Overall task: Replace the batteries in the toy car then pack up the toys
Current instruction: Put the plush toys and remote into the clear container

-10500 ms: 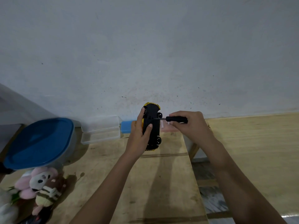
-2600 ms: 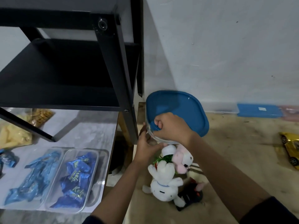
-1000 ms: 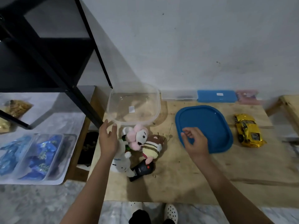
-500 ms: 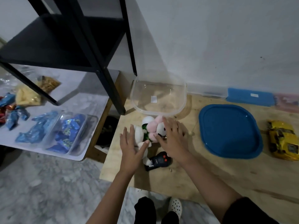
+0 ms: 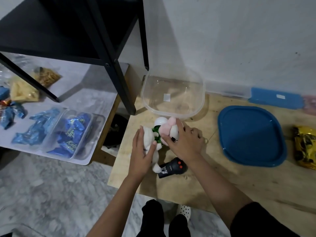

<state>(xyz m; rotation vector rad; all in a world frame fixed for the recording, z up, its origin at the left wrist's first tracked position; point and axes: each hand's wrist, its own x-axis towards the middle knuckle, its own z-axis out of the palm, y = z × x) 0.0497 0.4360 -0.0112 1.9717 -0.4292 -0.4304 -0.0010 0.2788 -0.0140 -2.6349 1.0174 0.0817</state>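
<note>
Change: since half a second ago, both hands closed in tighter on the plush toys (image 5: 161, 134), now squeezed into one bundle; remote, lid and car unmoved.
Left hand (image 5: 142, 155): palm inward against the white plush, fingers (image 5: 139, 139) extended and pressed together, thumb hooked over it.
Right hand (image 5: 185, 142): draped over the pink plush from the other side, fingers curled, pinching it.
Plush toys: soft, fuzzy, rounded; near the desk (image 5: 256, 185) left edge, just before the container.
Container (image 5: 172, 98): clear plastic, rounded square, at the back left corner.
Lid (image 5: 251, 135): smooth blue plastic, flat.
Remote (image 5: 171, 167): black, red buttons, touching the plush.
Toy car (image 5: 305, 149): glossy yellow, at the right.
</note>
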